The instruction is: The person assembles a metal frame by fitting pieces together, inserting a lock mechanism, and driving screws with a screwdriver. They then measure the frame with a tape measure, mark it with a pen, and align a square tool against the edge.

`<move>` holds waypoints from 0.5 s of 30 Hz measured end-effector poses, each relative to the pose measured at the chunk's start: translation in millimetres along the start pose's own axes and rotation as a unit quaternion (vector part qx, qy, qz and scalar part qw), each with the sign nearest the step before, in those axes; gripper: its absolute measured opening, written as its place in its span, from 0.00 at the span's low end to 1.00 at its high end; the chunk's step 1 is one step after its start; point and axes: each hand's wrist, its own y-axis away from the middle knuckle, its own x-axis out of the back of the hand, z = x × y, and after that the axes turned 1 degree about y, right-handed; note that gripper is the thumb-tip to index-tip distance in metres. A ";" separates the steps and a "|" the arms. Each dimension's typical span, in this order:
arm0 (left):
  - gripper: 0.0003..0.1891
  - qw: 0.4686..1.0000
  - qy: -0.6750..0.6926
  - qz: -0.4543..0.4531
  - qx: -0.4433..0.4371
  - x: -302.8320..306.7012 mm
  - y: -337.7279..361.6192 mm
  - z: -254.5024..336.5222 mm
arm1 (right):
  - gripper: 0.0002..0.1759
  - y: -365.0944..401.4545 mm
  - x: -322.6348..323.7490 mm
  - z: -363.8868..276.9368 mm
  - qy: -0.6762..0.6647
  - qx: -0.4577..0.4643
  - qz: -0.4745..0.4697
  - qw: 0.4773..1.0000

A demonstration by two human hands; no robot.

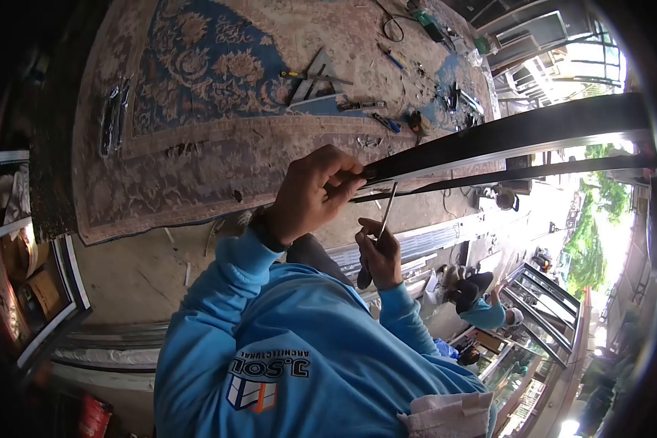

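My left hand (pixel 317 188) is closed in a pinch, thumb and forefinger right at the near end of a long dark metal profile (pixel 504 139). Something small and dark shows at those fingertips, but I cannot tell whether it is a separate part or the profile's end. The profile runs from there to the upper right, with a second dark bar (pixel 533 172) beneath it. My right hand (pixel 379 252), lower and to the right, is wrapped round a screwdriver (pixel 389 208). Its thin shaft points up toward the profile, and its dark handle shows below the fingers.
A worn patterned carpet (pixel 197 139) fills the area ahead, with a set square (pixel 312 80), a yellow-handled screwdriver (pixel 292 74) and a green power tool (pixel 427 25) on it. To the right a person in blue (pixel 485 312) crouches near a dark frame (pixel 544 306). Long metal profiles (pixel 431 241) lie behind my right hand.
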 end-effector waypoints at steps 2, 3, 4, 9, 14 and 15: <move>0.07 1.000 0.007 0.005 -0.007 -1.9 -0.8 1.1 | 0.21 -1.1 1.1 0.4 -0.005 0.014 0.001 1.000; 0.07 1.000 0.008 -0.005 0.003 -2.0 -0.1 0.8 | 0.21 -0.5 1.8 1.6 -0.006 0.019 0.001 1.000; 0.08 1.000 0.008 -0.016 0.010 -1.2 -0.9 0.1 | 0.22 -0.7 2.3 2.7 -0.012 0.020 -0.001 1.000; 0.10 0.994 0.052 -0.073 0.055 6.1 -6.4 -14.6 | 0.22 -3.9 3.7 2.3 -0.012 0.025 -0.006 1.000; 0.09 0.995 0.021 -0.094 0.012 9.1 -4.2 -22.9 | 0.23 -6.2 5.8 2.2 -0.018 0.023 -0.015 0.999; 0.10 0.996 0.024 -0.090 0.011 8.9 -3.5 -24.3 | 0.23 -6.8 6.3 2.3 -0.018 0.021 -0.016 0.999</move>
